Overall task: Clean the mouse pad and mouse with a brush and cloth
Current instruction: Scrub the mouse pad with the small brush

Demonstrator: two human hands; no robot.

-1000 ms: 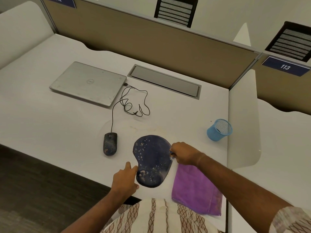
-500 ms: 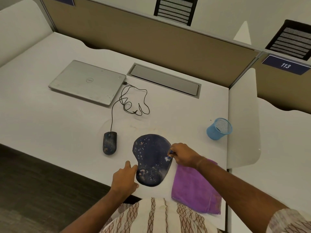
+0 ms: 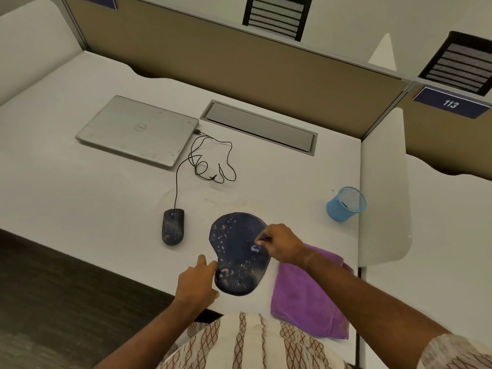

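A dark blue mouse pad (image 3: 234,251) speckled with pale dirt lies near the desk's front edge. My right hand (image 3: 282,245) grips a small blue brush (image 3: 256,247), its pale bristles touching the pad's right side. My left hand (image 3: 195,284) rests on the desk with its fingers against the pad's lower left edge. A dusty dark mouse (image 3: 173,226) sits to the left of the pad, its cable running up to the laptop. A purple cloth (image 3: 306,296) lies right of the pad, partly under my right forearm.
A closed silver laptop (image 3: 138,129) lies at the back left, with the coiled mouse cable (image 3: 210,163) beside it. A blue mesh cup (image 3: 344,203) stands at the right. A grey cable hatch (image 3: 259,127) sits at the back. A white divider (image 3: 383,195) bounds the desk's right side.
My right hand has moved the brush leftwards from the pad's right edge onto its surface. My left hand stays at the pad's lower left edge.
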